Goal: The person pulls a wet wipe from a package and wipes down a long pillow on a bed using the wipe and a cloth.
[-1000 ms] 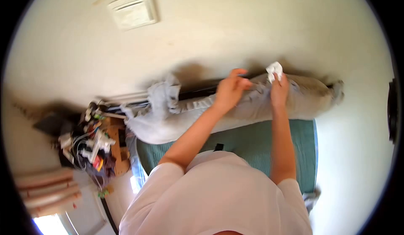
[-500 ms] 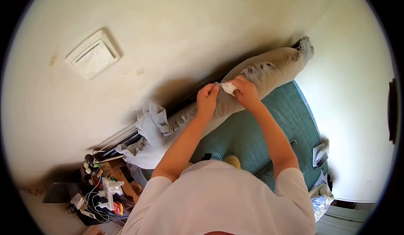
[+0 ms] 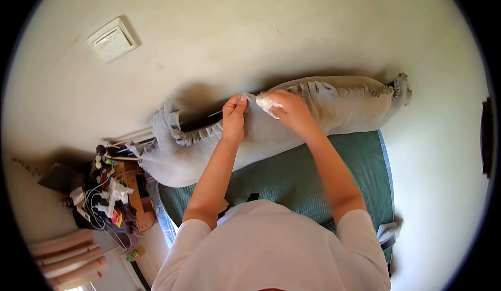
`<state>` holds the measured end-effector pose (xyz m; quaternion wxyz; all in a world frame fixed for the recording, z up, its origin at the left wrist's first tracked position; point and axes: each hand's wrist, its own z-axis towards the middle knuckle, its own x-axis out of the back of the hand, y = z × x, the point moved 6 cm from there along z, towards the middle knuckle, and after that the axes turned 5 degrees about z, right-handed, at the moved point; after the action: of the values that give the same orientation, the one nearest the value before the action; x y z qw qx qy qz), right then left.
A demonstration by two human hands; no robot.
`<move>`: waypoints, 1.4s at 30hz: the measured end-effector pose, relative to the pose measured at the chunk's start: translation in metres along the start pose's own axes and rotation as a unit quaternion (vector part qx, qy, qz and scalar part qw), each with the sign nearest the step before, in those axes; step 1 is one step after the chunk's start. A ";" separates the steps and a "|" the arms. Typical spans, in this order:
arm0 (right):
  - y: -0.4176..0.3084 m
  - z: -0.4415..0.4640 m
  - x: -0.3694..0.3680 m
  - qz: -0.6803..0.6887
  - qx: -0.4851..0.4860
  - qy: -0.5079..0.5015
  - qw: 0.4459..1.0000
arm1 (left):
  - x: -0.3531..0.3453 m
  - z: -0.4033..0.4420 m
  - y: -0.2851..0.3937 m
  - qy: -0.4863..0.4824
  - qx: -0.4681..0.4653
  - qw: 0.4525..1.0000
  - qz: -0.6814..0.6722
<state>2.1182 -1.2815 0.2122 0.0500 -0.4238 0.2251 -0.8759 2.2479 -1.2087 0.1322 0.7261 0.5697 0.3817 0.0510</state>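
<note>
The left hand (image 3: pixel 234 119) and right hand (image 3: pixel 292 111), well apart a second ago, are now just beside each other at the far edge of the grey cover (image 3: pixel 266 134), which lies along the far side of the green bed (image 3: pixel 355 155). The left fingers pinch a fold of that cover; the right fingers grip a white wad (image 3: pixel 267 103). This brings the wad up to the pinched fold, though whether they touch is hard to tell.

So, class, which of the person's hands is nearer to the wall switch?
Left. The left hand pinches the grey ruffled cover, below and to the right of the wall switch. The right hand, holding a crumpled white tissue, is farther right.
</note>
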 end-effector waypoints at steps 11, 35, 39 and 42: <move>0.004 0.004 0.001 0.135 -0.164 0.161 0.964 | 0.002 0.018 -0.012 0.008 0.043 0.999 0.005; 0.052 -0.039 0.140 -0.263 -0.278 0.240 0.892 | 0.031 0.032 -0.016 0.011 0.063 0.997 -0.038; -0.004 -0.012 0.069 -0.149 -0.097 0.202 0.963 | 0.022 0.025 -0.010 -0.010 0.075 0.997 -0.026; 0.038 -0.015 0.046 -0.323 -0.188 -0.022 0.927 | 0.028 0.024 0.000 -0.006 0.060 0.998 -0.012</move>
<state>2.0736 -1.3228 0.2204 -0.3112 -0.4939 0.2361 -0.7768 2.2823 -1.2129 0.1198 0.6938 0.6075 0.3864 0.0158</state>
